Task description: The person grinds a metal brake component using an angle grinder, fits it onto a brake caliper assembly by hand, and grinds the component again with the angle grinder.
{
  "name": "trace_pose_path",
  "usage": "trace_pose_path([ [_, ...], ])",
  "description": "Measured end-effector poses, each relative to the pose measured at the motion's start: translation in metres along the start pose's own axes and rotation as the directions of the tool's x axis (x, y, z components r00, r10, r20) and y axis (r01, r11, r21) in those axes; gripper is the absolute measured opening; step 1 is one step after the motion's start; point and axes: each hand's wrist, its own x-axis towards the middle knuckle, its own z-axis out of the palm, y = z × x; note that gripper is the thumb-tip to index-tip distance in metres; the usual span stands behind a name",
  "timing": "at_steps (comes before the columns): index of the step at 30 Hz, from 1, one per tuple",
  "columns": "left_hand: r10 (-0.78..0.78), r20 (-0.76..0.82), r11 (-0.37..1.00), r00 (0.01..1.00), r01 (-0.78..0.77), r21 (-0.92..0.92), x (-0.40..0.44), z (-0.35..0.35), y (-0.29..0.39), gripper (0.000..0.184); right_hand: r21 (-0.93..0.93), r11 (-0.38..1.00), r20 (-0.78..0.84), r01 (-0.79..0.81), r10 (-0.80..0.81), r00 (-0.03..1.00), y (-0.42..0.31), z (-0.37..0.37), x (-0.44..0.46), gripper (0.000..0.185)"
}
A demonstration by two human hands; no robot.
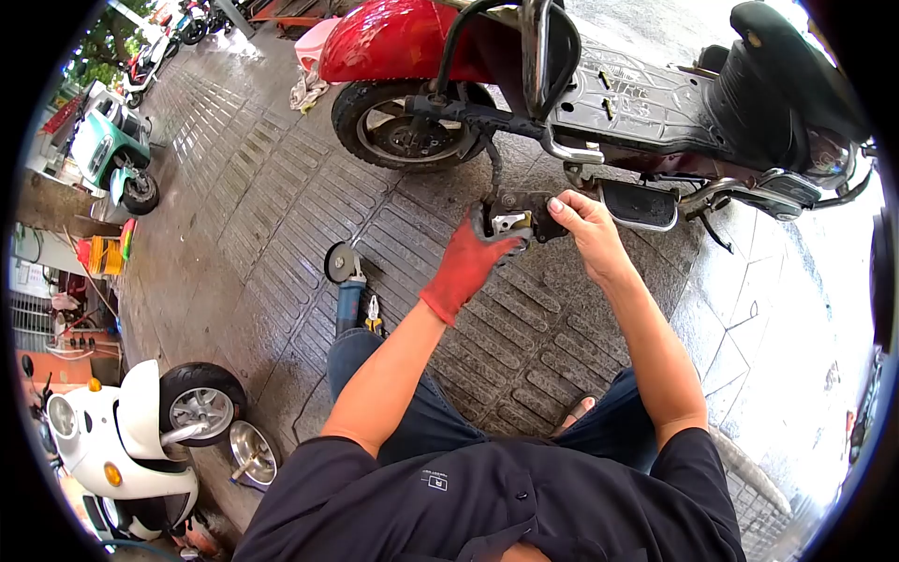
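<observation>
Between my hands is a dark metal bracket with a hole at its upper left and a bright silver piece below. My left hand, in a red glove with grey fingertips, closes around the bracket's left side and the silver piece. With thumb and fingers, my bare right hand pinches the bracket's right end. Just beyond both hands stands a red scooter, its wheel and black footrest close by. Whether the bracket is joined to the scooter, I cannot tell.
An angle grinder and pliers lie by my left knee on wet paving. At lower left are a white scooter and a metal bowl. A teal scooter stands farther left. A cloth lies near the red scooter.
</observation>
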Motion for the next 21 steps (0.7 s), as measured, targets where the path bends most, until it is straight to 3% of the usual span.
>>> trace_pose_path([
  [2, 0.014, -0.006, 1.0, 1.0, -0.014, 0.025, -0.001, -0.001, -0.005, 0.051, 0.046, 0.999, -0.056, 0.007, -0.004, 0.998, -0.004, 0.006, -0.002, 0.022],
  [4, 0.0, -0.001, 0.999, 1.0, 0.0, -0.048, -0.004, -0.001, 0.01, 0.041, -0.002, 0.999, -0.068, 0.039, -0.039, 0.997, -0.006, 0.01, -0.005, 0.021],
  [8, -0.023, 0.023, 0.994, 0.999, 0.025, -0.105, -0.006, -0.004, 0.025, 0.04, -0.017, 0.997, -0.076, 0.071, -0.073, 0.994, -0.01, 0.012, -0.006, 0.02],
  [11, -0.032, 0.104, 0.997, 0.994, 0.039, -0.067, -0.002, -0.007, 0.023, 0.042, 0.046, 0.998, -0.084, 0.047, -0.043, 0.996, -0.002, 0.01, -0.004, 0.021],
  [13, -0.083, 0.06, 0.99, 0.995, 0.076, 0.116, -0.001, -0.007, 0.019, 0.043, 0.066, 0.998, -0.067, 0.023, -0.018, 0.998, 0.005, 0.006, 0.0, 0.022],
  [16, -0.032, 0.022, 0.988, 0.999, 0.028, 0.151, 0.0, -0.007, 0.011, 0.044, 0.019, 0.999, -0.044, 0.026, -0.025, 0.999, -0.002, 0.01, -0.002, 0.023],
  [18, -0.019, -0.022, 0.996, 1.0, 0.021, 0.083, 0.0, -0.006, 0.01, 0.049, -0.204, 0.978, -0.154, 0.049, -0.081, 0.985, -0.013, 0.02, -0.009, 0.023],
  [21, -0.022, -0.036, 0.999, 0.999, 0.023, 0.032, -0.002, -0.007, 0.008, 0.054, -0.164, 0.983, -0.168, 0.085, -0.113, 0.979, -0.006, 0.022, -0.012, 0.022],
])
